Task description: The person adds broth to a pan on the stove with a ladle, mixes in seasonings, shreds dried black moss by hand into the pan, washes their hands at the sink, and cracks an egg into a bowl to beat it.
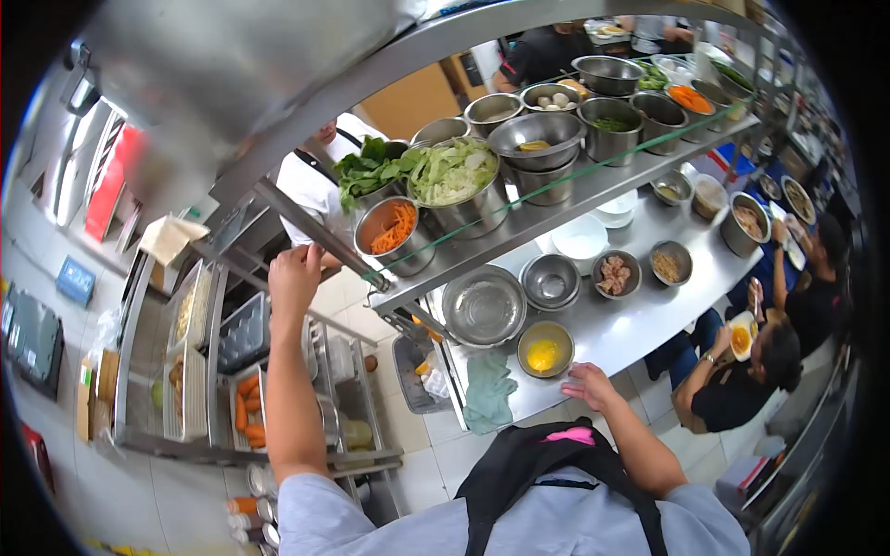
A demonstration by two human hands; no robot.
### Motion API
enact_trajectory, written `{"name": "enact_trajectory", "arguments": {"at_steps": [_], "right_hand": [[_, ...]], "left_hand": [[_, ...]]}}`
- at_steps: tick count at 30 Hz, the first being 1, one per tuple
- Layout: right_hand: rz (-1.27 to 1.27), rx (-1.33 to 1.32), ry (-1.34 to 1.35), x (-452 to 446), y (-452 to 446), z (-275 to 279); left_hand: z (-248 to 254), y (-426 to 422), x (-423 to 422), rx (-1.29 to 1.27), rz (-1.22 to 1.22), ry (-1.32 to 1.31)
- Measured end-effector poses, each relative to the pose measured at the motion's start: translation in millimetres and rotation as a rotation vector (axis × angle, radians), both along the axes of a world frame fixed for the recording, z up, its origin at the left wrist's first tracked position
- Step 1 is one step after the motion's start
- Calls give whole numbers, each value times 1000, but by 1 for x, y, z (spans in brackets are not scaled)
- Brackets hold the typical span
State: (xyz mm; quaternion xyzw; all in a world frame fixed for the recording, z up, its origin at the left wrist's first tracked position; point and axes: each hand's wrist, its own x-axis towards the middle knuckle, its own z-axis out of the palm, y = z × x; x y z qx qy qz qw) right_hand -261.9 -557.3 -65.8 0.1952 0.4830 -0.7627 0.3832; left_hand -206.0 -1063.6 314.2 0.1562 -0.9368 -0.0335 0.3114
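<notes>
My left hand (296,274) is raised beside the left end of the steel shelf, its fingers bunched together; whatever they hold, if anything, is too small to make out. Beside the bowl of beaten egg (544,350), near the counter's front edge, my right hand (591,385) hovers with its fingers apart and nothing in it. A green cloth (489,390) lies left of that bowl. Behind are a wide steel bowl (484,306), smaller nested bowls (551,281) and a bowl of raw meat (615,275).
Overhead, the shelf (445,269) holds shredded carrot (394,229), chopped lettuce (456,173) and several other containers. A person in white (301,199) stands behind it. Two people in black (742,394) work at the right. Carrots (247,408) fill a bin at left.
</notes>
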Motion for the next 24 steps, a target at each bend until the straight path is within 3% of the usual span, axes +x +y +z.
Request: {"name": "enact_trajectory", "arguments": {"at_steps": [3, 7, 8, 9, 10, 11, 14, 16, 17, 18, 19, 21, 22, 24], "right_hand": [[-141, 51, 71, 23, 21, -5], [-507, 62, 83, 105, 62, -22], [-583, 82, 58, 129, 67, -30], [-660, 102, 33, 155, 72, -37], [-748, 124, -10, 177, 73, -40], [-835, 145, -55, 209, 74, -46], [-983, 181, -280, 327, 92, -111], [-1051, 193, -365, 385, 96, -147], [-1008, 267, -434, 413, 100, -164], [-992, 338, -520, 446, 97, -178], [-984, 417, -555, 489, 88, -186], [-1057, 515, -564, 527, 84, -223], [-883, 608, -598, 544, 83, -229], [-886, 770, -570, 566, 76, -265]], "left_hand": [[12, -19, -35, -197, -54, -30], [11, -53, -71, -150, -342, -99], [4, -79, -88, -319, -491, -30], [19, -66, -88, -170, -436, -101], [31, -61, -82, -346, -404, -4], [43, -43, -75, -345, -376, 14], [47, -53, -86, -228, -528, -52], [34, -67, -115, -173, -525, -347], [11, -106, -146, -492, -795, -244], [6, -128, -163, -1042, -965, -134], [-12, -148, -196, -1421, -685, -422], [-31, -141, -217, -943, -793, -469], [-39, -129, -224, -640, -807, -501], [-53, -87, -231, -183, -724, -571]]}}
